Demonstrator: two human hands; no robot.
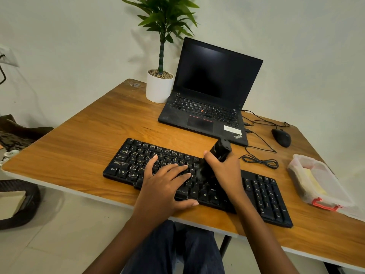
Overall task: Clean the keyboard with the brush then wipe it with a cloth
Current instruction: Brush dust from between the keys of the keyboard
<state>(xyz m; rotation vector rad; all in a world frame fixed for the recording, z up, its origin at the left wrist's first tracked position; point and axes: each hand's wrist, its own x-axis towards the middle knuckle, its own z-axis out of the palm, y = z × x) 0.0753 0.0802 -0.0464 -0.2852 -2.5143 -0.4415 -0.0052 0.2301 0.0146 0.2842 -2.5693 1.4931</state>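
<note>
While the left hand lies flat on the middle of the black keyboard, its fingers straight and spread over the letter keys and its thumb reaching along the near edge, the right hand is curled round a black brush. The brush stands tilted, its blocky handle end pointing up and away toward the laptop, and its dark bristles come down onto the keys just to the right of the left hand's fingertips. The two hands are close together, with the bristles between them.

The keyboard sits slantwise on the wooden tabletop, its left end farther from the person and its number pad nearer, to the right of the right wrist. Pale smudges show on several keys at the left end.

Behind the keyboard, the open laptop has a dark screen, and a white pot with a green plant stands just beside its left edge. A black mouse lies to the laptop's right, with a looped black cable between it and the keyboard. Near the right edge of the tabletop rests a clear plastic container with a red latch; something yellowish and something dark lie inside, too blurred to identify.
</note>
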